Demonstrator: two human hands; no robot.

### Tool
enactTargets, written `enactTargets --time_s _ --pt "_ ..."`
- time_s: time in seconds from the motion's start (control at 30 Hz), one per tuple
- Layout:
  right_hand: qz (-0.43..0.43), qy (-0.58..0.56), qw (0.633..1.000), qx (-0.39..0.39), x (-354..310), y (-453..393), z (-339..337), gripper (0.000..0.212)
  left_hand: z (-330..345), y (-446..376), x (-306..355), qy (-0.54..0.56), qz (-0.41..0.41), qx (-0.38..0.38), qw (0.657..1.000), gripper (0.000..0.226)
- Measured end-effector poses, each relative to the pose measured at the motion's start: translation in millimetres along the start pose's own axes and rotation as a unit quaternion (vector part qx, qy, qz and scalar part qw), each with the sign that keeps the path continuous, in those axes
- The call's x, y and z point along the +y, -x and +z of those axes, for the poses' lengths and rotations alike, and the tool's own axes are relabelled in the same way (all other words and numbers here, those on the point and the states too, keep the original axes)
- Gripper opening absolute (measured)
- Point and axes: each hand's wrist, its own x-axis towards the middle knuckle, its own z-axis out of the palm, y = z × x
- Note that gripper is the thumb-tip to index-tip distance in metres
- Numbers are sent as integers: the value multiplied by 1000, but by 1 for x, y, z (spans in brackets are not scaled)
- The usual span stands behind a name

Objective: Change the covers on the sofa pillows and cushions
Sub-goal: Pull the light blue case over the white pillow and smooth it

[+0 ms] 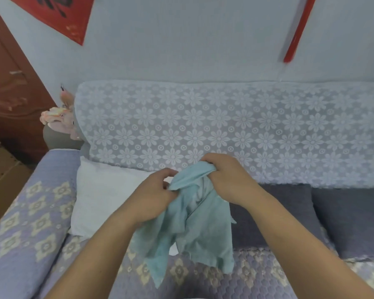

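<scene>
A light teal pillow cover [194, 229] hangs bunched and limp above the sofa seat. My right hand [225, 178] grips its gathered top edge in a fist. My left hand [156, 195] pinches a fold of the same cover just to the left. A bare white pillow [104, 197] leans in the sofa's left corner, behind my left forearm. Two dark grey-blue cushions [294, 203] [350, 221] stand against the backrest on the right.
The sofa backrest wears a white floral lace throw [203, 130]. A quilted lilac cover with diamond motifs lies over the seat [203, 275] and the left armrest [28, 216]. Pink fabric items [58, 119] sit behind the armrest, near a brown door [9, 87].
</scene>
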Motion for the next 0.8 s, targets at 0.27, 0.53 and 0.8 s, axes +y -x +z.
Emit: enactTargets --time_s 0.27,0.53,0.8 --pt "50 -8 995 -81 12 -8 -14 18 -32 4 10 123 -48 -201 971 47" --pt "2 72 985 -158 18 0 3 21 -27 -12 11 -320 14 62 945 23" --pt "8 198 980 -2 43 -22 10 25 -11 5 26 27 33 -100 994 34"
